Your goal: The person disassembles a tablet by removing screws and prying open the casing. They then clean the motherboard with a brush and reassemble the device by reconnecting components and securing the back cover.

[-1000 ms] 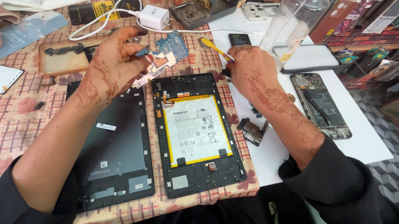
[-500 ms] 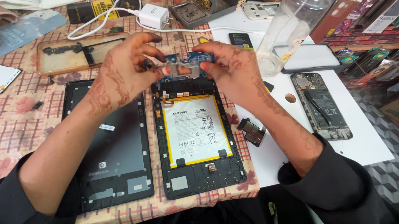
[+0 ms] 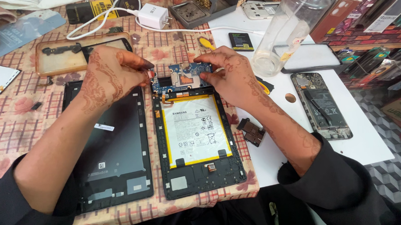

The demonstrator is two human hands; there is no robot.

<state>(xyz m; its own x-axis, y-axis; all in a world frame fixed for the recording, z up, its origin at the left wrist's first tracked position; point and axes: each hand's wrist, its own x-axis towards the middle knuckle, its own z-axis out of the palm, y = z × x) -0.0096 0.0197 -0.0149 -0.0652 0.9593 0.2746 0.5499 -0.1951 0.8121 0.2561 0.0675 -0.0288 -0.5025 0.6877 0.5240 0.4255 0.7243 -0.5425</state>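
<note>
Both hands, left hand [image 3: 108, 78] and right hand [image 3: 228, 71], pinched the blue circuit board [image 3: 180, 79] by opposite ends, steadying it level over the top of the opened tablet [image 3: 195, 140]

The tabletop [image 3: 7, 133] is covered by a cloth in a pink and cream check with flower prints. To the right a plain white board [image 3: 360, 140] lies over it, reaching the near edge. Beyond that edge the floor [image 3: 399, 179] shows a grey and white cube-pattern tiling. A rack of packaged goods [image 3: 376, 27] fills the upper right corner. Light is even and bright, with soft shadows.
</note>
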